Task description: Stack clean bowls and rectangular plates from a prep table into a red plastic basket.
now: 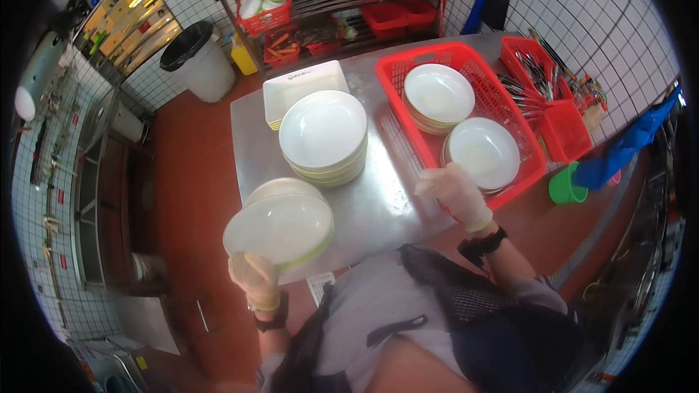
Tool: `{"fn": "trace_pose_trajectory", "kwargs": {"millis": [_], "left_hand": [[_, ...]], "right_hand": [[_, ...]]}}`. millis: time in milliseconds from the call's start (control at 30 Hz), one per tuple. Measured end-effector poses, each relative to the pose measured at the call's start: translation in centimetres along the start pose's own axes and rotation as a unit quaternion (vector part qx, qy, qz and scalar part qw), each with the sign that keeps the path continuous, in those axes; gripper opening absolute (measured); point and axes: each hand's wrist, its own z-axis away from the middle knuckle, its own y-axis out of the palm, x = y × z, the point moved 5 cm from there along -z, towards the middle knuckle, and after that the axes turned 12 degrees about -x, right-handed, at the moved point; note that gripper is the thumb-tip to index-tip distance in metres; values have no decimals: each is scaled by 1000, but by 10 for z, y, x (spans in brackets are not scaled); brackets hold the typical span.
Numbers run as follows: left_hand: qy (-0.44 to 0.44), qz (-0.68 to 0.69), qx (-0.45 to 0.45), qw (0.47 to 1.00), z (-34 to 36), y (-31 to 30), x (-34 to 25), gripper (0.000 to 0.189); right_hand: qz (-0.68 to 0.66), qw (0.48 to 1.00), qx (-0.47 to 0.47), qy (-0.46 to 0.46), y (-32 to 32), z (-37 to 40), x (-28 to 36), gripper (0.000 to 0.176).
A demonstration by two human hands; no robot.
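Gloved, my left hand [255,282] grips the near edge of a white plate [279,229] with a green rim, tilted above the table's left front corner. Another plate [285,189] shows partly behind it. My right hand [455,195], also gloved, is closed at the front edge of the red basket [535,167], by a stack of white bowls [483,153]; whether it holds anything is hidden. A second stack [439,93] stands farther back in the basket. On the metal table [378,211], a tall stack of white bowls [322,129] stands beside white rectangular trays [306,87].
Red containers with cutlery [535,65] are at the right, above a green bucket [566,185]. Behind the table is a metal rack [320,4] with red baskets. A lined bin [204,69] and a yellow container [244,56] stand at the back left.
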Motion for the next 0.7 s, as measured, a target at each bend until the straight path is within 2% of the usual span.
{"fn": "trace_pose_trajectory", "kwargs": {"millis": [33, 100, 133, 167, 233, 267, 333, 400, 433, 500, 533, 600, 667, 700], "left_hand": [[-24, 8, 2, 1000, -2, -5, -4, 32], [-43, 21, 8, 999, -14, -8, -20, 32], [-94, 43, -14, 995, -21, -10, -30, 32], [-145, 64, -37, 987, -24, -11, -33, 34], [-157, 82, -34, 984, -22, -8, -35, 36], [-173, 114, -43, 977, -25, -6, -39, 33], [-186, 150, -50, 970, -30, 1, -54, 31], [-360, 134, 28, 923, -26, 22, -63, 33], [-357, 138, 30, 923, -33, 30, -70, 33], [-145, 207, -15, 967, -57, 42, -104, 46], [-143, 212, -13, 967, -55, 49, -112, 46], [-349, 347, 9, 871, -38, 77, -113, 43], [-341, 383, 43, 857, -38, 93, -127, 39], [-334, 415, 75, 843, -37, 104, -135, 35]], "right_hand": [[0, 1000, -8, 5, 7, 1, 4, 25], [-184, 961, -151, -142, 5, 6, 23, 41], [-190, 975, -109, -45, 15, 4, 14, 40], [-251, 962, -100, 30, 25, 3, 14, 38], [-190, 953, -193, -135, 28, -4, 38, 34], [-189, 952, -198, -133, 26, -7, 51, 34], [-74, 934, -243, -250, 10, -5, 90, 27], [-36, 923, -275, -269, 10, 5, 82, 20], [2, 909, -300, -288, 9, 13, 77, 14], [41, 909, -308, -279, 1, 30, 64, 9], [76, 908, -310, -271, -3, 38, 58, 11], [54, 901, -343, -261, -17, 52, 47, 8], [31, 893, -374, -249, -33, 63, 39, 9], [25, 895, -394, -208, -44, 66, 37, 10]]}}
